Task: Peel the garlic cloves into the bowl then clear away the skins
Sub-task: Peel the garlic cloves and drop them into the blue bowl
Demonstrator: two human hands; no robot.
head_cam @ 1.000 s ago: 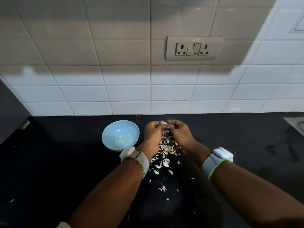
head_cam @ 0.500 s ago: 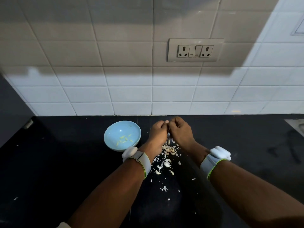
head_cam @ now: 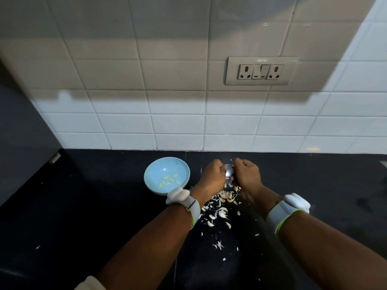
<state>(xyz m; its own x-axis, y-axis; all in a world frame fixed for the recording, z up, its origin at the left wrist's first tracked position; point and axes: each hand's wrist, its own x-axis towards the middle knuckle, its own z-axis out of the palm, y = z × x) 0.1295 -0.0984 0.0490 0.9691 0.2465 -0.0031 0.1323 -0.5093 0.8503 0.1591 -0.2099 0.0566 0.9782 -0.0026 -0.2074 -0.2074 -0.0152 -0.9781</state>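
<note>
Both fists curled, left hand (head_cam: 211,174) and right hand (head_cam: 247,174) knuckle to knuckle above the black bench (head_cam: 83,206), each grip pinching at something pale and blurred between them, probably a garlic clove, though too smeared to tell for sure. Held directly over the heap of skins (head_cam: 222,204) just below the grip, likely so peelings fall in one place. Blue bowl (head_cam: 150,185) with peeled cloves (head_cam: 168,180) just left of the left grip, close enough for a short drop.

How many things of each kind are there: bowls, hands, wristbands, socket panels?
Bowls: 1, the light blue bowl
Hands: 2, left hand and right hand
Wristbands: 2, left wristband and right wristband
Socket panels: 1, the socket panel
Total: 6
</note>
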